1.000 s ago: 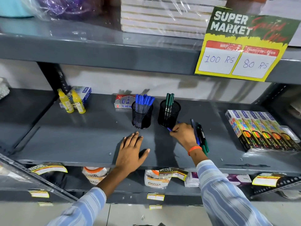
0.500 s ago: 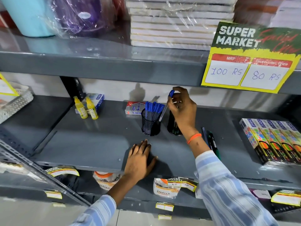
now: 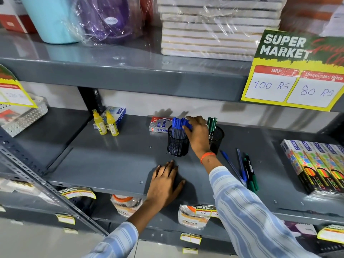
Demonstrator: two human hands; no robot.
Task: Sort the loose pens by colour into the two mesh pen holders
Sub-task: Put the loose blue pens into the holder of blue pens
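Note:
Two black mesh holders stand side by side at the back of the grey shelf (image 3: 111,164). The left holder (image 3: 176,146) is full of blue pens (image 3: 176,125). The right holder (image 3: 217,136) has a few green pens (image 3: 211,125). My right hand (image 3: 198,138) reaches between them, its fingertips closed on a blue pen cap at the top of the left holder. My left hand (image 3: 165,183) lies flat on the shelf's front, fingers apart, holding nothing. Two loose blue pens (image 3: 232,167) and green pens (image 3: 251,175) lie to the right of my right forearm.
Two yellow bottles (image 3: 106,124) and a small red-and-white box (image 3: 159,124) sit left of the holders. Colourful boxes (image 3: 316,164) fill the shelf's right end. The upper shelf edge (image 3: 130,79) with a yellow price sign (image 3: 294,71) hangs low overhead. A white perforated basket (image 3: 26,116) sits far left.
My right hand picked a blue pen off the shelf, lifted it above the holders, and has now come down onto the left holder with it. The left hand stayed put.

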